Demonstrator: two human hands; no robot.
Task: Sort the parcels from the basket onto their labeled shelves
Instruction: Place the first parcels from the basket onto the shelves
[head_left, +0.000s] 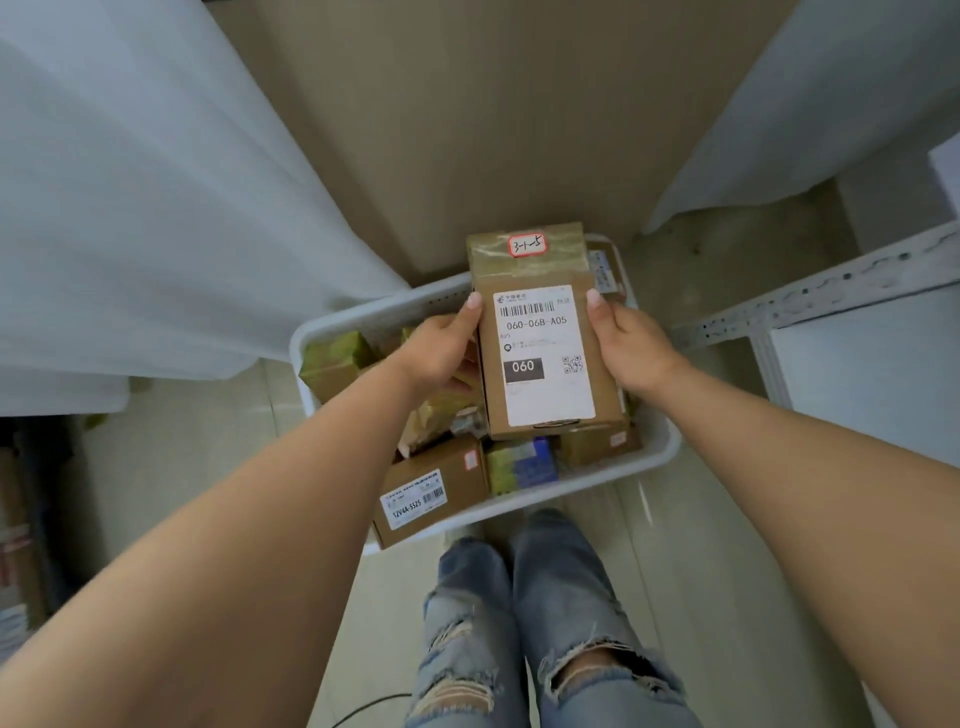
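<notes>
Below, basket (332, 325) holds parcels (434, 491); hands (631, 345) grip one.

Head cam, steep down, close.

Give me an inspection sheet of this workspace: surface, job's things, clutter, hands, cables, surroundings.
Surface: pale tiled floor; the white basket sits on it.
Job's things: brown parcel held above the basket, printed label 060-06B-A05, handwritten red-edged sticker 3-1-5. More parcels lie in the basket, one labelled 12V4A-5525.
Clutter: stacked packages at the left edge, blurred.
Hands: left hand and right hand grip the parcel's two sides.
Cables: a dark cable on the floor.
Surroundings: white cloth on the left, metal shelf frame on the right, a cardboard sheet behind the basket.
</notes>
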